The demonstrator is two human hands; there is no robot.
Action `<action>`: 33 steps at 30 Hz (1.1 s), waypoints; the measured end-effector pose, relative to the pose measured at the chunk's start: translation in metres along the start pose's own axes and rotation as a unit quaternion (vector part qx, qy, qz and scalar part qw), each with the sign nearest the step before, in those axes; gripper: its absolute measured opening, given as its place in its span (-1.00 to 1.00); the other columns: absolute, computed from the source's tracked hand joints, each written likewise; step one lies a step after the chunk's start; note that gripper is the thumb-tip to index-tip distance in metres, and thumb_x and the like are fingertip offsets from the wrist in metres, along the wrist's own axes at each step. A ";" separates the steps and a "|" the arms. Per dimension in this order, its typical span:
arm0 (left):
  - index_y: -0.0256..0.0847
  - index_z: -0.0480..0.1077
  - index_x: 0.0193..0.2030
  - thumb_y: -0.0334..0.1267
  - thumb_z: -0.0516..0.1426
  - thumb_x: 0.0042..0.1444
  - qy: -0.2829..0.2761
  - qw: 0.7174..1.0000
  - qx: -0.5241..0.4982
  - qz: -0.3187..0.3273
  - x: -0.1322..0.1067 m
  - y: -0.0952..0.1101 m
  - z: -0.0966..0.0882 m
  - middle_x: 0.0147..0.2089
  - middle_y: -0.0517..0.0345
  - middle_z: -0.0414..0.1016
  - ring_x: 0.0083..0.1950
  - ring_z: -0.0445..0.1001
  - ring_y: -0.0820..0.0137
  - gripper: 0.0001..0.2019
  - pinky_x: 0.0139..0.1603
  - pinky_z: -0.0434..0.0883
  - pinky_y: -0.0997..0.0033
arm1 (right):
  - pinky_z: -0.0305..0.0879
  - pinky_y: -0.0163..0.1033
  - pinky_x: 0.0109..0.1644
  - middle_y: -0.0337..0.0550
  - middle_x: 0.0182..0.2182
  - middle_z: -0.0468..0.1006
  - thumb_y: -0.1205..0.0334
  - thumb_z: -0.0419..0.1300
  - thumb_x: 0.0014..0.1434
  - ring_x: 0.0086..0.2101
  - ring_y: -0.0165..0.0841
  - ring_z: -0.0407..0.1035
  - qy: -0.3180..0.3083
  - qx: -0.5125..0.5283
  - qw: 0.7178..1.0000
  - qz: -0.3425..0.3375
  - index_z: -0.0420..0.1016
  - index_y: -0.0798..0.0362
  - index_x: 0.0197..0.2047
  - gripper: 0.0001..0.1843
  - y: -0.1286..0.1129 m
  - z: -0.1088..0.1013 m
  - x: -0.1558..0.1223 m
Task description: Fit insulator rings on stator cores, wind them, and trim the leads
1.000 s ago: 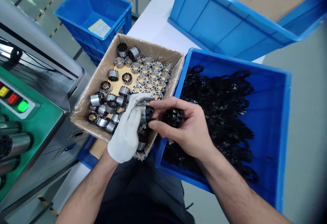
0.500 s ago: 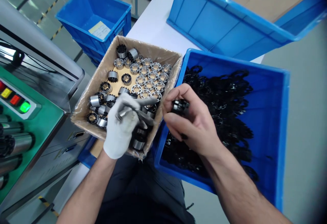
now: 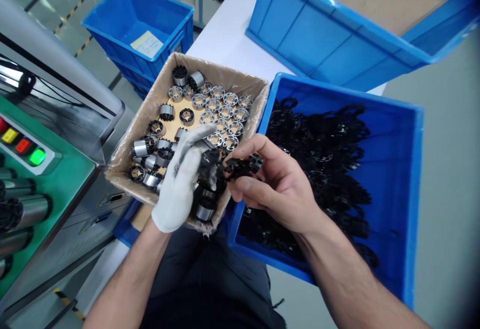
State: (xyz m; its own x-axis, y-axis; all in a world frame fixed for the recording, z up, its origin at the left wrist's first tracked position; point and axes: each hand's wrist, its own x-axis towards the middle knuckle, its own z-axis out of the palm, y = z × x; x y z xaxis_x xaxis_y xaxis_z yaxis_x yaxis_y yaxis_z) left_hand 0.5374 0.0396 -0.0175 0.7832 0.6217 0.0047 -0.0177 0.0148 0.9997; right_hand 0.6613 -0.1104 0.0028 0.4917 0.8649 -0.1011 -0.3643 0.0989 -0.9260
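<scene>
My right hand [image 3: 275, 181], bare, pinches black toothed plastic rings [image 3: 242, 167] between thumb and fingers, over the gap between carton and blue bin. Facing it, my left hand [image 3: 182, 179] wears a white glove with darkened fingertips. Its fingers curl round something dark and blurred that I cannot make out, close to the black rings. Beneath the left hand is a plastic-lined carton [image 3: 129, 156]. Bare metal rings [image 3: 212, 104] stand in rows inside it, and metal rings with black toothed ends [image 3: 167, 112] lie about its left and front parts.
A blue bin [image 3: 410, 194] of loose black plastic rings stands at the right. Behind it is a larger blue crate [image 3: 318, 34] on a white table [image 3: 228, 44]. Stacked blue bins [image 3: 138, 14] stand back left. A green machine panel [image 3: 60, 179] with lit buttons borders the left.
My right hand has moved left with the black rings, bringing them up to the left hand. The left hand's outstretched fingers have curled in and turned towards them.
</scene>
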 end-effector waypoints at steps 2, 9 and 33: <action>0.02 0.66 0.16 0.31 0.23 0.53 -0.018 1.000 0.009 0.012 -0.001 0.000 0.000 0.17 0.07 0.64 0.25 0.60 0.13 -0.56 0.35 0.57 0.15 | 0.27 -0.38 -0.57 -0.28 -0.29 0.64 0.12 0.59 0.26 -0.54 -0.48 0.40 0.029 -0.024 0.999 -0.003 0.57 -0.07 -0.03 -0.66 0.003 0.001 0.001; -0.03 0.55 0.36 0.26 0.05 0.66 -0.070 0.997 0.019 0.012 -0.006 -0.001 0.001 0.37 0.03 0.62 0.48 0.53 0.15 -0.50 0.64 0.41 0.12 | 0.62 -0.17 -0.05 -0.19 -0.18 0.78 0.29 0.50 0.28 -0.18 -0.28 0.66 0.129 -0.205 0.959 -0.147 0.76 -0.06 -0.14 -0.91 0.010 0.007 0.007; -0.11 0.54 0.33 0.07 0.12 0.66 -0.100 0.991 0.059 0.063 0.001 -0.003 0.006 0.37 -0.01 0.69 0.43 0.65 0.18 -0.62 0.57 0.53 0.14 | 0.52 -0.22 -0.13 -0.21 -0.23 0.75 0.48 0.30 0.40 -0.23 -0.34 0.62 0.164 -0.314 0.898 -0.259 0.69 -0.02 -0.12 -0.79 0.022 0.018 0.005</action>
State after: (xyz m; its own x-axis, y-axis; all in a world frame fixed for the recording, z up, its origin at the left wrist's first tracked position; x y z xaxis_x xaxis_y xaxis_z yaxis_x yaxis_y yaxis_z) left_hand 0.5419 0.0349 -0.0200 0.8870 0.4453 0.1221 -0.0595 -0.1521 0.9866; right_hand 0.6411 -0.0950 -0.0113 0.7108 0.5809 0.3965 0.4488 0.0594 -0.8916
